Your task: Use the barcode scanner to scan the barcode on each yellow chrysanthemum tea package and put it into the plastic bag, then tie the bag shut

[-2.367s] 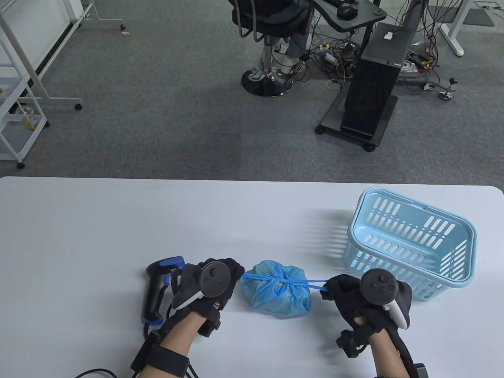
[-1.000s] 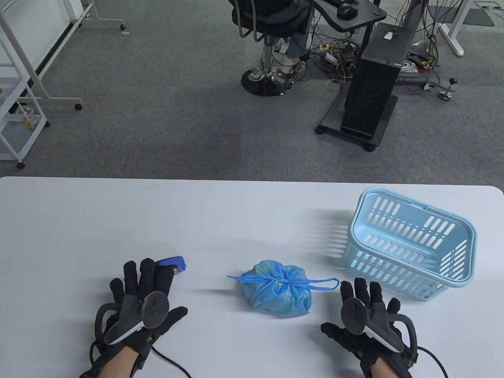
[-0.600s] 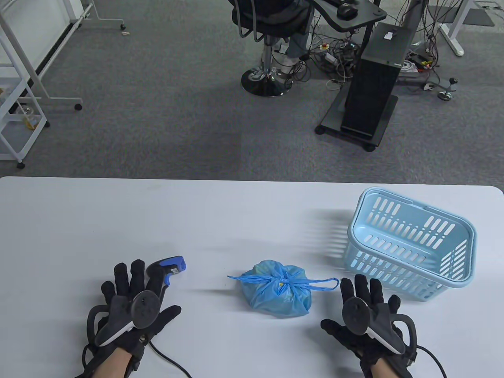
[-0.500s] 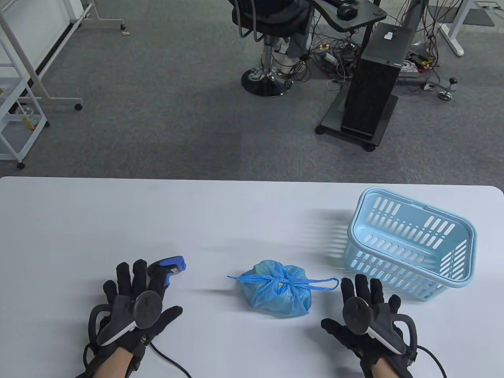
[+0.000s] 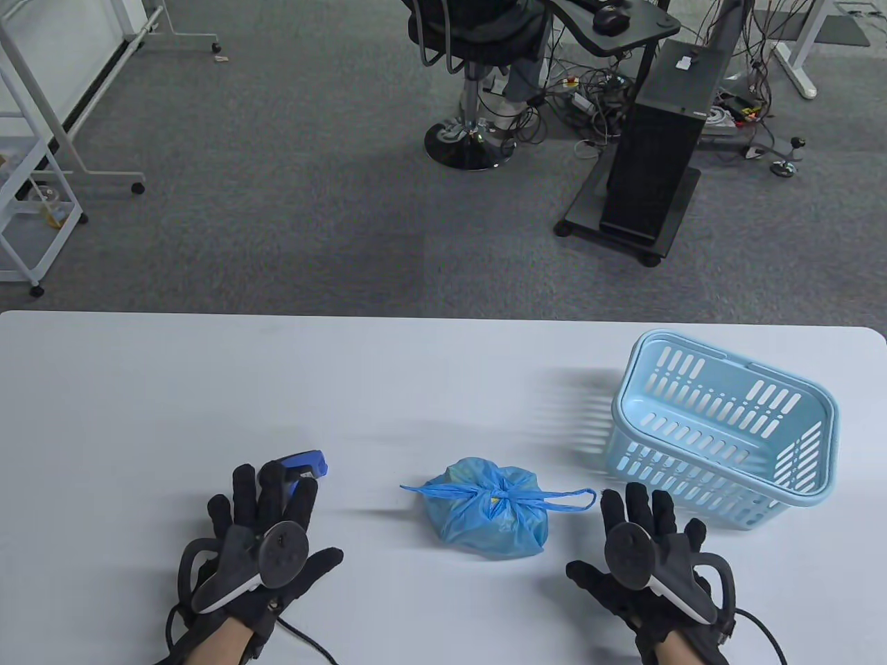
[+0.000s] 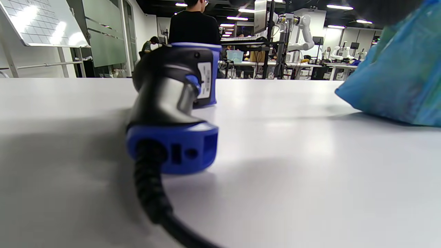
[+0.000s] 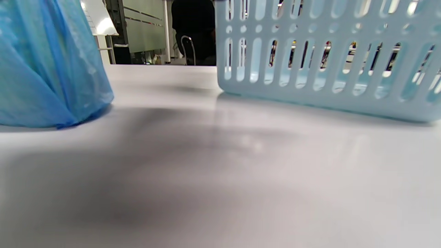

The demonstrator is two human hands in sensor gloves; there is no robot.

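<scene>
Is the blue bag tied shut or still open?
Tied shut. The blue bag sits on the table with its top gathered into a knot, and the two handle ends stick out sideways. Neither hand touches it.

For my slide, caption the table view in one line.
Tied blue plastic bag on the white table, open hands either side, barcode scanner under the left hand, basket beyond the right hand.

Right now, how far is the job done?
Done: the bag is knotted, something yellow showing at the knot. The scanner lies on the table. Both hands, left hand and right hand, are flat and hold nothing. Nothing seems left.
</scene>
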